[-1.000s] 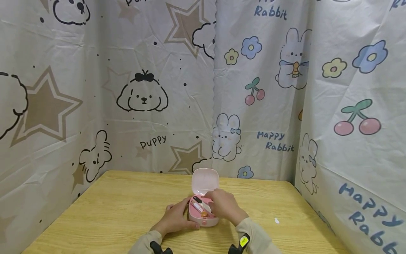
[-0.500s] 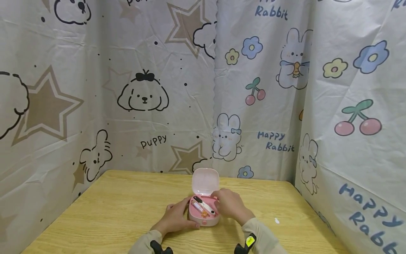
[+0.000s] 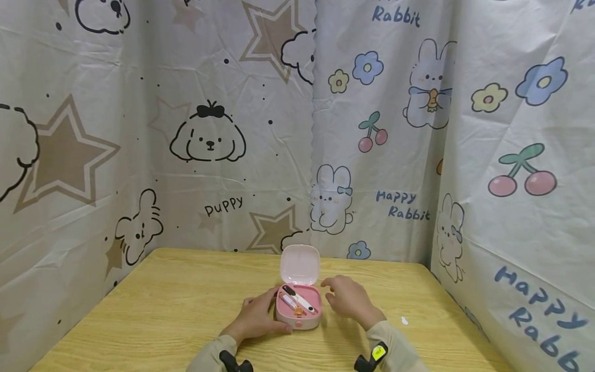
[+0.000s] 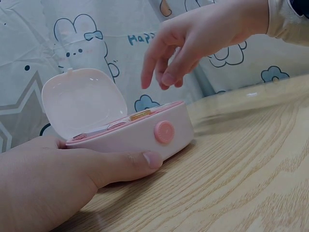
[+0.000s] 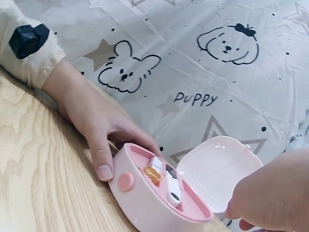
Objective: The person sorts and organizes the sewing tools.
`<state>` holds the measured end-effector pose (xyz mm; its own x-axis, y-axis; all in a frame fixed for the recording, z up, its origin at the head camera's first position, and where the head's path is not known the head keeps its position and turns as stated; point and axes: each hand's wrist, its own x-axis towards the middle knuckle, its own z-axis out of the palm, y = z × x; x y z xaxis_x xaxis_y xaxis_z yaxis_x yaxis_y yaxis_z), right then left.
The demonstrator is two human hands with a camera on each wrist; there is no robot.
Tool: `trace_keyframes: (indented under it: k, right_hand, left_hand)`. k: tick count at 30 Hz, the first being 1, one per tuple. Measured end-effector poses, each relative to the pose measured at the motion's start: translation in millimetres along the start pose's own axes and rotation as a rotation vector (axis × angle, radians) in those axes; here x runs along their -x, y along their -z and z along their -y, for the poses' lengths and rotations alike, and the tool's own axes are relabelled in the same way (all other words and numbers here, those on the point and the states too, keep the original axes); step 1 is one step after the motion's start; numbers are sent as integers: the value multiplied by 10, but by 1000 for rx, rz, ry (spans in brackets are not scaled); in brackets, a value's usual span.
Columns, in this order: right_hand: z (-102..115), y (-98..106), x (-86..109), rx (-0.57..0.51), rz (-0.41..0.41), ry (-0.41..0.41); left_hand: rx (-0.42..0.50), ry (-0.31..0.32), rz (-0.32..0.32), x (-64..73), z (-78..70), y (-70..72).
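Near the middle of the table stands a small pink box (image 3: 307, 324) with a round front button (image 4: 164, 132), its pale lid (image 3: 300, 264) raised at the back. My left hand (image 3: 254, 318) holds the box from its left side, thumb along the front wall and fingers around the far side. Inside lie a slim white stick with black ends (image 3: 302, 300) and, beside it, a small clear tube with an orange end (image 5: 152, 175). Just right of the box, my right hand (image 3: 349, 298) hovers in the air, apart from it, fingers loosely bent and holding nothing.
The light wooden table (image 3: 186, 294) reaches back to a printed curtain (image 3: 260, 181) that also hangs along both sides. A small white scrap (image 3: 404, 321) lies on the table to the right of my right hand.
My right hand has withdrawn from inside the box toward the right, bringing the stick and the inner tray into view. The left hand and the box have stayed in place.
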<state>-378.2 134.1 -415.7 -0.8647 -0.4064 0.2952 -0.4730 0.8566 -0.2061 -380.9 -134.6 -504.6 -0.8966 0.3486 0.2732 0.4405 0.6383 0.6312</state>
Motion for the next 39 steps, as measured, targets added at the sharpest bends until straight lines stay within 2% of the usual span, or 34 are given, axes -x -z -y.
trace_keyframes:
  k: [19, 29, 39]
  right_hand:
    - [-469, 109, 234, -19, -94, -102]
    - [-709, 174, 342, -54, -84, -186]
    - [-904, 241, 469, -67, -75, -242]
  left_hand:
    - [45, -6, -15, -21, 35, -40]
    - [29, -23, -13, -30, 34, -35]
    - [16, -14, -8, -30, 43, -27]
